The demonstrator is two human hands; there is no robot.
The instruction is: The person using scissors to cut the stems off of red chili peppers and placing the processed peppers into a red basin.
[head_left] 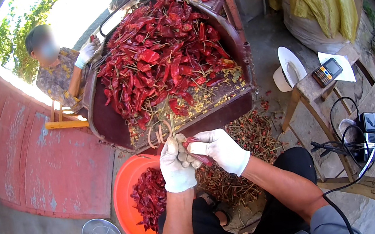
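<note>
My left hand (177, 166), in a white work glove, is closed with its fingertips at the stem end of a dried red chili pepper (201, 154). A pale stem stands up from those fingers. Opposite it, my right hand (221, 149), gloved too, pinches the wrinkled red body of the pepper. Both hands meet just over the near edge of a large metal bin (239, 104), heaped with dried red chilies (158, 53) that have stems on. Below my left hand, an orange tub (123, 199) holds chili pods. Curved tan loops (155, 136) show at the bin's edge beside my left fingers.
Loose stems and bits (247, 156) litter the floor beneath my hands. A co-worker (56, 68) in white gloves sits at the bin's left. On the right, a wooden stool (308, 84) bears a handheld device (327, 72), beside a white hat (290, 67). Black cables (340, 133) hang nearby.
</note>
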